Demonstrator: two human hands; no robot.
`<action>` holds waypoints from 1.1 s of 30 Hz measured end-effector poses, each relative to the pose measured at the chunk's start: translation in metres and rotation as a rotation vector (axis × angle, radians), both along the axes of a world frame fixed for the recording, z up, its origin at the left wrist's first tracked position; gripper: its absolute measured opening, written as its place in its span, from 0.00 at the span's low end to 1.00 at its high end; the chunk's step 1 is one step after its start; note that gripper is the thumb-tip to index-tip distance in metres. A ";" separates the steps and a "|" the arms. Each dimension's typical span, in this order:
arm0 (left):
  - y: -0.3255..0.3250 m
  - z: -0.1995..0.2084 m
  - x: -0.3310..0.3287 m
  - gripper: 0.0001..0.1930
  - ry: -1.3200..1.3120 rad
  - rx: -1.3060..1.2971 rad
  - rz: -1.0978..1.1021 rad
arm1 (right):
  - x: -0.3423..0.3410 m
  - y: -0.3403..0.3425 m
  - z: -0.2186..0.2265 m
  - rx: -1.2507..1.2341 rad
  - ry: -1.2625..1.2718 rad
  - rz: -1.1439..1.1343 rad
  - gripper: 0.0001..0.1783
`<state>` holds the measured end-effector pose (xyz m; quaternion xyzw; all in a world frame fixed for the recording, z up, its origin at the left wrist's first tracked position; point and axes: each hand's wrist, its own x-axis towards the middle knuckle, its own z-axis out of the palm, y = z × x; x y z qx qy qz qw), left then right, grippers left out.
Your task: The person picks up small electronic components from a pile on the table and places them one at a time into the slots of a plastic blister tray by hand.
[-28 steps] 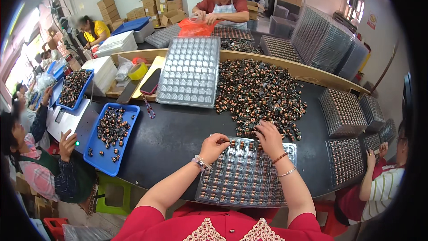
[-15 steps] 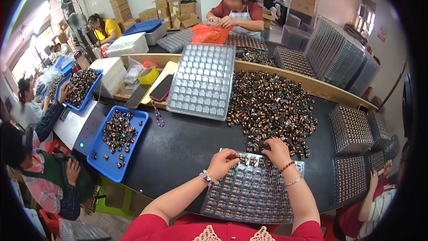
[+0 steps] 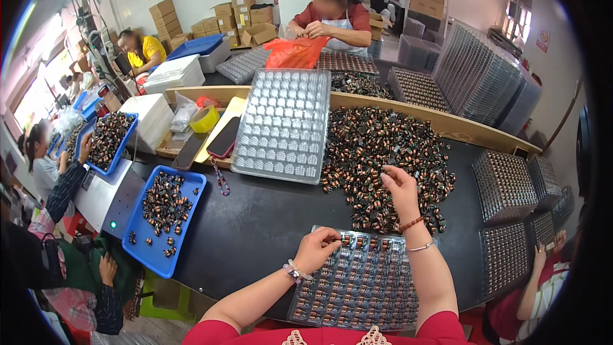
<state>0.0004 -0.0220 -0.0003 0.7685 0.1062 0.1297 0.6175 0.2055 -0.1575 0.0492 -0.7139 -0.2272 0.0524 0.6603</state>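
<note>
A clear plastic tray (image 3: 311,306) lies before me, many of its pockets filled with small copper-wound coils (image 3: 361,281). My left hand (image 3: 317,249) is at the tray's far left corner, finger and thumb closed on a coil at a pocket of the far row. Beyond the tray spreads a big loose pile of coils (image 3: 389,147) with dark ends. My right hand (image 3: 402,193) is over the near middle of this pile, thumb and forefinger brought together; whatever is between them is too small to make out.
An unfilled clear tray (image 3: 281,128) leans left of the pile against a wooden ledge (image 3: 469,133). Left of it are a phone (image 3: 226,137) and a blue bin (image 3: 167,267) of coils. Filled trays are stacked (image 3: 504,185) at right. Co-workers sit opposite (image 3: 338,25) and alongside.
My right hand has moved from the tray's far edge up and away over the coil pile. My left hand has stayed at the tray's far left corner, shifting only slightly.
</note>
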 end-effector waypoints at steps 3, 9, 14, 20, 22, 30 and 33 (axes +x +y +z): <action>0.002 0.000 0.000 0.08 0.004 0.003 -0.012 | 0.000 0.003 -0.006 0.072 0.124 0.070 0.12; 0.001 0.002 -0.001 0.07 0.001 -0.003 -0.005 | -0.018 -0.015 -0.014 0.176 0.230 0.104 0.07; -0.001 -0.001 0.000 0.07 -0.002 0.041 0.003 | -0.041 -0.056 -0.022 0.102 0.275 0.040 0.07; 0.001 -0.007 -0.001 0.08 -0.014 0.059 0.027 | -0.095 -0.077 -0.027 0.069 0.333 0.053 0.09; 0.002 -0.009 0.001 0.08 -0.034 0.076 0.020 | -0.113 -0.079 -0.021 -0.079 0.373 0.012 0.09; 0.010 0.000 -0.001 0.08 -0.162 -0.349 0.120 | -0.117 -0.080 -0.067 0.071 0.329 0.007 0.10; 0.020 0.003 -0.011 0.08 -0.182 -0.320 0.247 | -0.117 -0.085 -0.067 0.101 0.292 0.002 0.11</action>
